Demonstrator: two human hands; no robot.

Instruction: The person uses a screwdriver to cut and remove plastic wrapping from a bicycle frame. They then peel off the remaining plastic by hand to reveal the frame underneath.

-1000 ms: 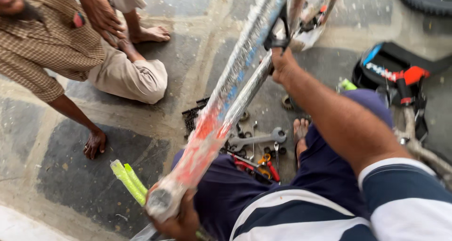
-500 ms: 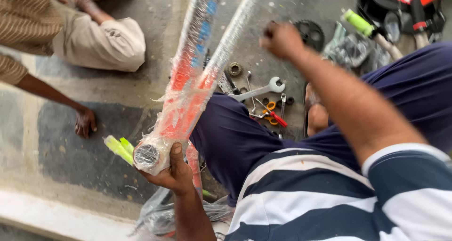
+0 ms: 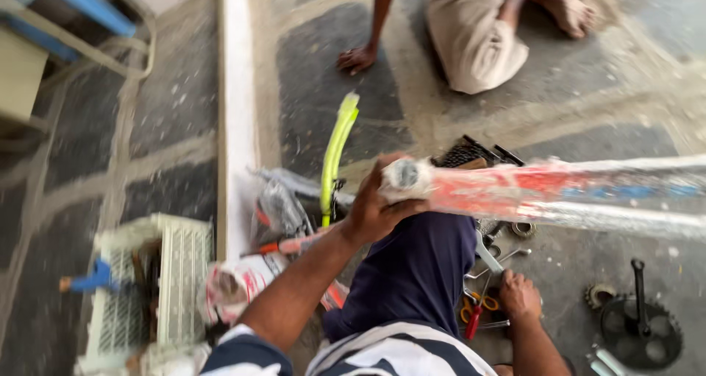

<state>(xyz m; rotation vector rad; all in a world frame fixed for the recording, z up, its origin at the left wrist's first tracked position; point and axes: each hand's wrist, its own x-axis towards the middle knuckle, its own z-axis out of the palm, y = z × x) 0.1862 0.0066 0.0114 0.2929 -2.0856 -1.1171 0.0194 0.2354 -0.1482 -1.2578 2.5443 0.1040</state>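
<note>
A seated person's left hand [image 3: 375, 207] clamps the capped end of a plastic-wrapped bicycle frame [image 3: 559, 192] held across the lap — stiff, probably light, the film likely slippery, the bare end the surest hold — while the right hand [image 3: 519, 295] rests loosely curled among tools [image 3: 482, 310] on the floor.

Bare floor [image 3: 331, 89] lies open beyond the wrapped bicycle frame [image 3: 559, 192]. Below the frame, scattered wrenches [image 3: 494, 260] and a chainring crank [image 3: 638, 326] crowd the ground; a white crate [image 3: 158, 288] blocks the frame's left side.
</note>
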